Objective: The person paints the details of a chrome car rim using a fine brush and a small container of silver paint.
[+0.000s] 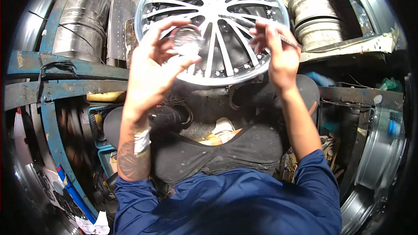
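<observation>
A large silver multi-spoke wheel [227,63] with dark gaps lies in front of me at the top centre. My left hand [150,72] is raised over its lower left, fingers curved around a small round silvery object [186,39] with a reddish edge, blurred by motion, perhaps a cap or tin. My right hand [281,58] is over the wheel's right part, its fingers bent around a thin, dark stick-like item [287,41], too blurred to name exactly.
Stacked steel rims stand left [80,21] and right [313,13] on blue-painted metal racks [56,139]. Blue plastic baskets [104,161] sit low at the left, more rims [374,148] at the lower right. My bent legs and a low seat are below the wheel.
</observation>
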A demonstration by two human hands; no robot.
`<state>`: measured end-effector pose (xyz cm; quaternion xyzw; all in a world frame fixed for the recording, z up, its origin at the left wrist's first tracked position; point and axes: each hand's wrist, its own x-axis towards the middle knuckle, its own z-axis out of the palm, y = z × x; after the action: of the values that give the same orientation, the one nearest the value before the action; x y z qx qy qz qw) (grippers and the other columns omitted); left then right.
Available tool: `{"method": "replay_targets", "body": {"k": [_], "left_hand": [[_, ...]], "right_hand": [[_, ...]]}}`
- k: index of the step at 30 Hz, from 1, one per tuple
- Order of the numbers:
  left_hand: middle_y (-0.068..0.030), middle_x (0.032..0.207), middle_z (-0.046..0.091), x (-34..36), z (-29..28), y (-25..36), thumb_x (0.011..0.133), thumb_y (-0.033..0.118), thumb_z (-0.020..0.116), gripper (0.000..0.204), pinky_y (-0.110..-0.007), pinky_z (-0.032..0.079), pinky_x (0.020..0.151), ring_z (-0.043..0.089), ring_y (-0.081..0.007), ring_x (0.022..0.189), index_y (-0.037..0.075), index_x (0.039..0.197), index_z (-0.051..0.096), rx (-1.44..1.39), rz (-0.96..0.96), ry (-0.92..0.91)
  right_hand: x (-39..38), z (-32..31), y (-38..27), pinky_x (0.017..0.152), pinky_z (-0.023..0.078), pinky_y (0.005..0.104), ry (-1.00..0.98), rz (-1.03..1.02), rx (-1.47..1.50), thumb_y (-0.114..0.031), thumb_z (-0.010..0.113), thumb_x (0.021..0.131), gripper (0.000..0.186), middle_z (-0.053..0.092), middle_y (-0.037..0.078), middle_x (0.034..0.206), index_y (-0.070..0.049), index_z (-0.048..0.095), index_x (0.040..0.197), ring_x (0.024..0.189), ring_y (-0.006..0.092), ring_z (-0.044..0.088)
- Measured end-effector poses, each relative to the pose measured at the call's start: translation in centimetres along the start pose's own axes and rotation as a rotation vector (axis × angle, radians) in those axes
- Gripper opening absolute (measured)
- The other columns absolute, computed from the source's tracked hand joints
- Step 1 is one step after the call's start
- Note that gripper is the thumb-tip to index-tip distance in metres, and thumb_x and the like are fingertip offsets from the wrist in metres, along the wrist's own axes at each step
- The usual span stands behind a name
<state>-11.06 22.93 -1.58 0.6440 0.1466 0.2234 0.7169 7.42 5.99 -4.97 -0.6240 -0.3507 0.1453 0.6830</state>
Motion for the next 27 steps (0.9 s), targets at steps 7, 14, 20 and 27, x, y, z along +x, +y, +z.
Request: {"method": "replay_targets", "body": {"k": [7, 14, 20, 27], "left_hand": [[-0.0127, 0.117, 0.063, 0.0, -5.3, -5.6, 0.082, -0.010, 0.066, 0.054, -0.031, 0.055, 0.089, 0.066, -0.0175, 0.099, -0.002, 0.132, 0.048, 0.058, 0.008, 0.160], [-0.0054, 0.107, 0.061, 0.0, -5.5, -6.5, 0.074, -0.008, 0.073, 0.054, -0.025, 0.051, 0.081, 0.059, -0.0105, 0.090, 0.001, 0.125, 0.056, 0.126, -0.132, 0.263], [-0.0034, 0.104, 0.061, 0.5, -4.7, -7.4, 0.062, 0.002, 0.081, 0.054, -0.030, 0.045, 0.089, 0.055, -0.0154, 0.092, 0.005, 0.112, 0.063, 0.471, -0.129, 0.230], [-0.0099, 0.110, 0.064, 0.9, -4.3, -7.9, 0.054, 0.002, 0.085, 0.057, -0.037, 0.045, 0.095, 0.058, -0.0273, 0.108, 0.004, 0.107, 0.064, 0.775, 0.041, 0.084]], "right_hand": [[5.1, 1.7, 1.8, 0.069, 0.051, 0.0265, -0.157, 0.219, 0.070, -0.015, 0.062, 0.094, 0.020, 0.067, 0.008, 0.079, 0.000, 0.061, 0.107, 0.072, 0.0133, 0.064], [3.1, 1.4, 2.4, 0.075, 0.051, 0.0293, -0.208, 0.312, 0.110, -0.020, 0.047, 0.100, 0.031, 0.070, 0.014, 0.098, 0.004, 0.062, 0.113, 0.083, 0.0186, 0.069], [1.9, 1.5, 2.1, 0.077, 0.057, 0.0331, -0.202, 0.326, 0.172, -0.001, 0.053, 0.095, 0.022, 0.068, 0.018, 0.103, 0.009, 0.058, 0.113, 0.088, 0.0226, 0.069], [1.0, 3.3, 0.9, 0.066, 0.054, 0.0274, -0.289, 0.031, -0.099, -0.001, 0.065, 0.086, 0.011, 0.069, 0.014, 0.089, 0.007, 0.065, 0.094, 0.073, 0.0164, 0.068]]}}
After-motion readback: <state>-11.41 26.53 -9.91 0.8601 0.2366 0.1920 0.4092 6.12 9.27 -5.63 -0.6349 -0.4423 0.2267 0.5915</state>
